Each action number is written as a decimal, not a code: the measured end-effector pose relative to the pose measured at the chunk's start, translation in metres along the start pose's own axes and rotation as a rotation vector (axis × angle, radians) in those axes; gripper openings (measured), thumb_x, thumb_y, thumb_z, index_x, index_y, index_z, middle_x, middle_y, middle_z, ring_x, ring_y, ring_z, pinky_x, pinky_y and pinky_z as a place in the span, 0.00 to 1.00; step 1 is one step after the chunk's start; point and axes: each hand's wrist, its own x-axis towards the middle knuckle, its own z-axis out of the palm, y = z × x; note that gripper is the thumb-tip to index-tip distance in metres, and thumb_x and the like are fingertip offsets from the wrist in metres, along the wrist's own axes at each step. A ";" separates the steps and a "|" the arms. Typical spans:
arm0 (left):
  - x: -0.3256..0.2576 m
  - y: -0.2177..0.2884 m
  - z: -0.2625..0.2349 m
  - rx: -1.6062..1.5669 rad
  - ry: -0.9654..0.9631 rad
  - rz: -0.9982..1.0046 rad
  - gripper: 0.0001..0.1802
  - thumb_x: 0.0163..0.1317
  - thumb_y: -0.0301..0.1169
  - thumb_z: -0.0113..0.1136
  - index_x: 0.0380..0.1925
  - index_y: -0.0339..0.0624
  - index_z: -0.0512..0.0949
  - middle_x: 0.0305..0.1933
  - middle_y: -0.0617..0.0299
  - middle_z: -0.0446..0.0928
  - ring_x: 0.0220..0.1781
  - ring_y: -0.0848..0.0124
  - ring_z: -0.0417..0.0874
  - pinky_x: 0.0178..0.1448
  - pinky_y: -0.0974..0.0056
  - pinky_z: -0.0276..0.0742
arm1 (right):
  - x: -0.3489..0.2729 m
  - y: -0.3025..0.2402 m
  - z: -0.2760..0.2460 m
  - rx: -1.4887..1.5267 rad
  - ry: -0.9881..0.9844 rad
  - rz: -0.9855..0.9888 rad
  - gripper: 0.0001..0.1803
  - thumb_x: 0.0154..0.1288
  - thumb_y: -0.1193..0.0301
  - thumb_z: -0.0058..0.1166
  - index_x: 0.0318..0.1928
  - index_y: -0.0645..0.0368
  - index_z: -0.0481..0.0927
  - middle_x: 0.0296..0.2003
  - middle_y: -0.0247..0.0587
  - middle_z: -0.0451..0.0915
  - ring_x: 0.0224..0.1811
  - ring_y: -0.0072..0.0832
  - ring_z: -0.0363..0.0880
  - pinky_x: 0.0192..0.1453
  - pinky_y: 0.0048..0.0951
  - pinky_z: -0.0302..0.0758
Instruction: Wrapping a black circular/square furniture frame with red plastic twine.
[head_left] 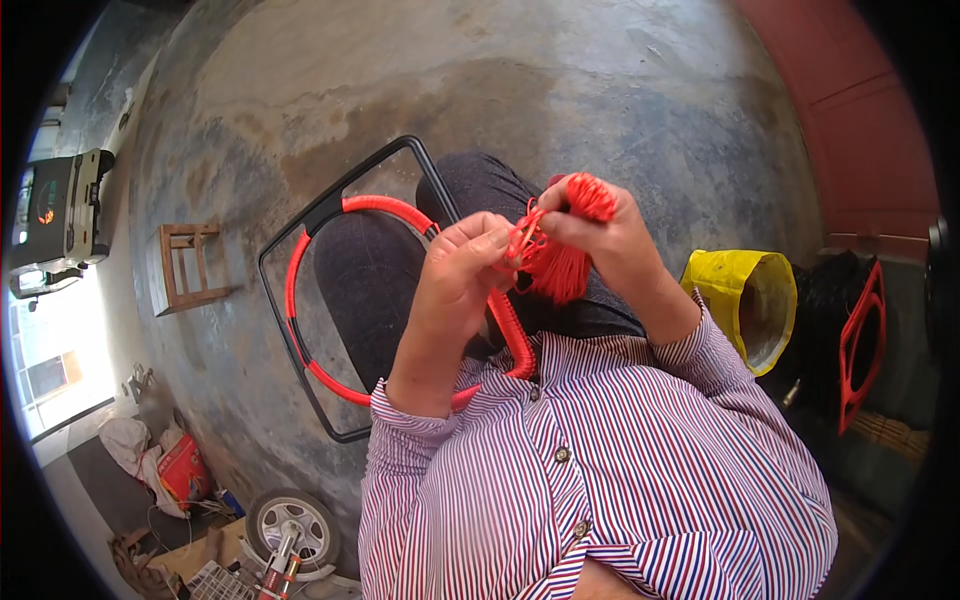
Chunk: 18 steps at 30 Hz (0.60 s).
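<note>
A bundle of bright red cord is hanging in a thick tassel-like hank above the person's lap, its looped top bunched at the upper end and loose strands trailing below. The right hand is gripping the hank's top with its fingers curled tightly round it. The left hand is pinching a small knot of the same cord between thumb and fingertips. A black metal frame with a partly red-wrapped ring is resting across the knees, over the concrete floor. At the floor's right side, an open yellow sack is standing; what it holds cannot be made out.
</note>
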 end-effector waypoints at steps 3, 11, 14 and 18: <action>0.000 0.001 -0.006 0.241 -0.060 -0.113 0.09 0.59 0.34 0.59 0.27 0.40 0.75 0.30 0.64 0.76 0.28 0.79 0.71 0.33 0.74 0.65 | 0.000 0.000 0.000 0.355 0.066 0.133 0.05 0.64 0.75 0.60 0.37 0.64 0.80 0.31 0.31 0.80 0.34 0.20 0.78 0.41 0.24 0.75; -0.001 0.006 0.003 -0.156 0.120 0.000 0.11 0.66 0.37 0.54 0.33 0.40 0.76 0.30 0.61 0.77 0.21 0.77 0.67 0.27 0.70 0.64 | -0.004 -0.003 -0.002 0.316 -0.080 0.202 0.04 0.64 0.75 0.60 0.37 0.62 0.79 0.33 0.32 0.80 0.35 0.20 0.78 0.43 0.23 0.76; 0.001 0.002 0.004 -0.238 0.062 -0.050 0.15 0.70 0.40 0.51 0.28 0.43 0.73 0.23 0.62 0.73 0.19 0.77 0.64 0.23 0.71 0.61 | -0.001 0.001 0.002 0.454 0.019 0.182 0.05 0.64 0.75 0.60 0.39 0.61 0.79 0.35 0.33 0.81 0.36 0.21 0.79 0.44 0.24 0.76; -0.001 0.002 0.003 0.159 -0.025 -0.115 0.25 0.75 0.50 0.44 0.22 0.46 0.68 0.16 0.64 0.68 0.15 0.79 0.59 0.19 0.73 0.53 | 0.002 -0.001 -0.003 0.704 0.174 0.241 0.06 0.65 0.73 0.60 0.41 0.60 0.79 0.36 0.34 0.81 0.37 0.22 0.79 0.45 0.25 0.78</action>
